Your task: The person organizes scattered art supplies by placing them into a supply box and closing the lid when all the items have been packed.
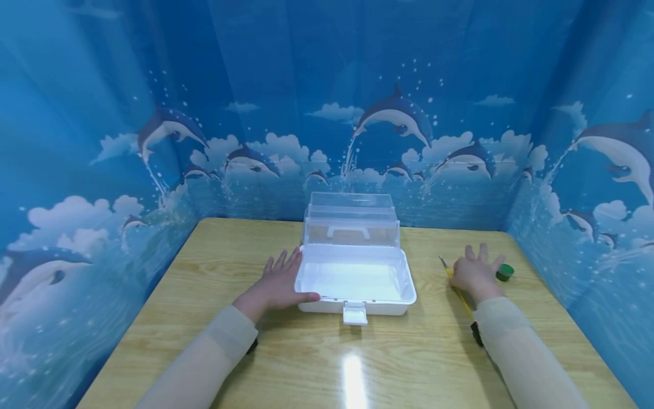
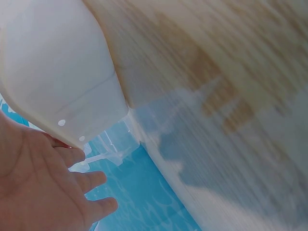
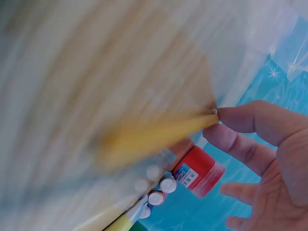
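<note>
Two pale sleeves reach in from the near edge of the wooden table (image 1: 204, 272), one to each side of a white plastic box (image 1: 356, 282) that sits at the middle of the surface. The box stands open, its clear lid (image 1: 351, 223) raised upright behind it toward the far edge, and its latch tab (image 1: 355, 313) hangs over the front wall toward the near edge.

Left hand (image 1: 278, 284) lies flat on the table against the box's left wall, fingers straight and spread, the thumb stretched along the near left corner of the box; it grasps nothing. From the left wrist view the fingers (image 2: 91, 180) are relaxed beside the rounded white corner of the box (image 2: 57, 72).

Right hand (image 1: 476, 272) rests on the table toward the right edge, well apart from the box, fingers splayed and loose, gripping nothing. A yellow pencil (image 1: 456, 288) lies partly under it, one end pointing toward the far edge and the other running back along the sleeve. In the right wrist view, which is blurred, the fingertips (image 3: 236, 118) touch the end of the yellow pencil (image 3: 149, 137). A green cap (image 1: 505, 272) lies just beside the right hand's fingers on its right-edge side. That wrist view also shows a small red jar (image 3: 197, 171) near the fingers.
</note>
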The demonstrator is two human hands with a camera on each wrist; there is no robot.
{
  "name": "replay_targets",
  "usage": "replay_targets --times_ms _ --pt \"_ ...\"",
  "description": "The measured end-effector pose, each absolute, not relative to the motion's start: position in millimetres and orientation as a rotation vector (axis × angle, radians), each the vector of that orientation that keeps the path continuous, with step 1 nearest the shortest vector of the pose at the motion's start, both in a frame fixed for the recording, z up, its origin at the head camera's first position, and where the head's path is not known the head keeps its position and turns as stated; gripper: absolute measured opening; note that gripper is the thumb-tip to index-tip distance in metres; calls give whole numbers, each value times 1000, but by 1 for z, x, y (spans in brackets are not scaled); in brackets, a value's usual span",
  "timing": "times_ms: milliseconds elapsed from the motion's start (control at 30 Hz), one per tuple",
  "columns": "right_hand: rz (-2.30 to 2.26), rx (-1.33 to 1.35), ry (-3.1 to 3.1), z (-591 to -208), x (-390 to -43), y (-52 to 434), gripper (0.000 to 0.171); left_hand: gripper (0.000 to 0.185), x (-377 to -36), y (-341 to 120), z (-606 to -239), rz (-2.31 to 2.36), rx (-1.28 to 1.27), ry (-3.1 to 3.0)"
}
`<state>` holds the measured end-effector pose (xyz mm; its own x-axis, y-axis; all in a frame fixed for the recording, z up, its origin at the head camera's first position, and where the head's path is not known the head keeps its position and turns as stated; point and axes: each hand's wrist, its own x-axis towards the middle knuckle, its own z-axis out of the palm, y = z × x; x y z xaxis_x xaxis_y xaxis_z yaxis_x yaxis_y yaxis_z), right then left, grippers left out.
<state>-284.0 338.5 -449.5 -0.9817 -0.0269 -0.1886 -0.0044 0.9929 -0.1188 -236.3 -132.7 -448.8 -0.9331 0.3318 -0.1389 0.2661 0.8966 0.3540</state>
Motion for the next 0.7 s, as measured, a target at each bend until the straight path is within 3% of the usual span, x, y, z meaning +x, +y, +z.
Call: replay_targets --times_ms 300,533,700 --pt "-132 -48 2945 -453 -288 333 35 121 -236 -133 -449 500 461 2864" --pt "-173 -77 2950 -451 -288 331 18 121 -236 -133 -449 499 468 2867" --pt "-242 -96 2983 -447 -287 330 22 121 -237 -133 -449 500 469 2866"
